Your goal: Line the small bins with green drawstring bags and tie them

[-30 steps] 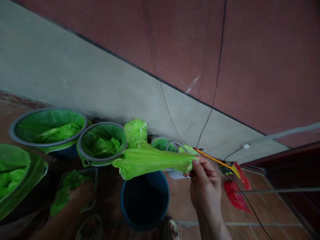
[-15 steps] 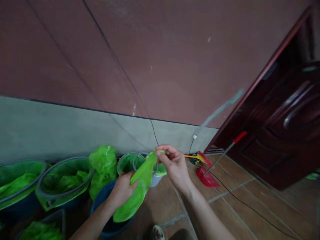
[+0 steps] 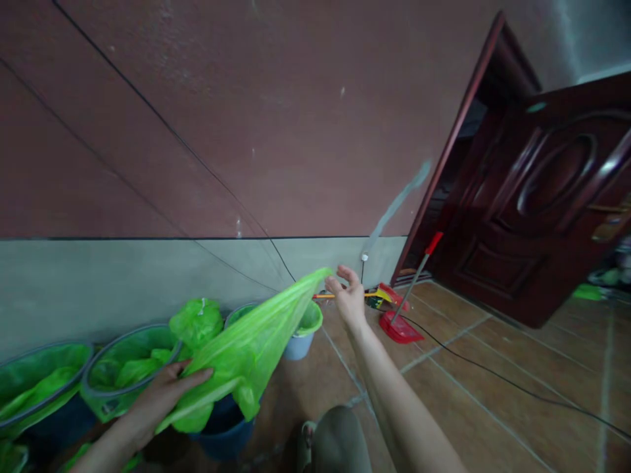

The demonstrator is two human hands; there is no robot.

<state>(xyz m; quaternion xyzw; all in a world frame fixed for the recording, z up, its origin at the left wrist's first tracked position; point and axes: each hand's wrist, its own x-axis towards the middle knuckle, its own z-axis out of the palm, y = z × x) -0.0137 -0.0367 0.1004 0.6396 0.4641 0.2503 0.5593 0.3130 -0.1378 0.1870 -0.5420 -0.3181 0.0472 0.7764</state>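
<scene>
A bright green plastic bag (image 3: 246, 348) is stretched out between my two hands above a dark blue bucket (image 3: 224, 430). My left hand (image 3: 160, 394) lies on the bag's lower end with its fingers pressed onto the plastic. My right hand (image 3: 348, 292) is raised by the bag's upper tip, pinching it between thumb and fingers. The bag slants up from lower left to upper right.
Several grey-rimmed bins (image 3: 125, 381) lined with green bags stand along the wall at left. A tied green bag (image 3: 197, 322) and a small pale bucket (image 3: 303, 335) sit behind. A red dustpan (image 3: 397, 325), a broom, a floor cable (image 3: 497, 378) and an open dark door (image 3: 537, 210) are at right.
The bag has been pulled out longer. My left hand slid down and left along it, my right hand lifted its tip up and right. The view swung toward the door.
</scene>
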